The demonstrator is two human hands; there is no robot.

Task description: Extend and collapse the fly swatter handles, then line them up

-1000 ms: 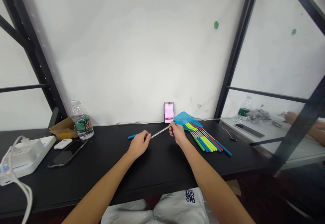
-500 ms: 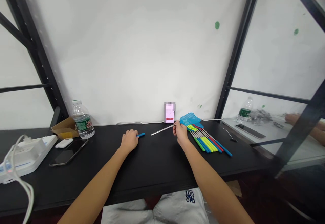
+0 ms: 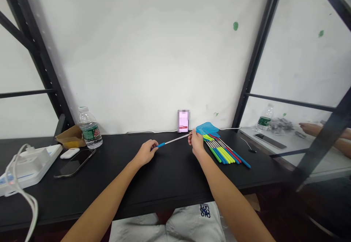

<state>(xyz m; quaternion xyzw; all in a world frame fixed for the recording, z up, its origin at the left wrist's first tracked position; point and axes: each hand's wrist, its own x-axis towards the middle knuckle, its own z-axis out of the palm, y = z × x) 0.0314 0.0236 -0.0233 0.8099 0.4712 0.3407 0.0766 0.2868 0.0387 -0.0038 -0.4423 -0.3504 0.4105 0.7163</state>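
Observation:
My left hand (image 3: 146,152) is closed around a blue handle (image 3: 161,145) above the black table. The handle's right end meets a thin metal rod (image 3: 177,139), and the two lie in one line. At the rod's other end my right hand (image 3: 195,141) pinches it just below a blue mesh fly swatter head (image 3: 207,127). To the right of that hand lies a row of several fly swatters (image 3: 223,153) with green, blue, yellow and red handles. Their heads are partly hidden under the blue mesh.
A phone (image 3: 183,121) leans on the wall at the back. On the left are a water bottle (image 3: 90,130), a cardboard box (image 3: 70,136), a white earbud case (image 3: 70,153), a dark phone (image 3: 75,164) and a power strip (image 3: 46,165). Another person's arm (image 3: 326,132) shows beyond the right frame.
My left hand has moved right with the blue handle, closing the gap to the metal rod. My right hand has shifted very slightly right, still pinching the rod.

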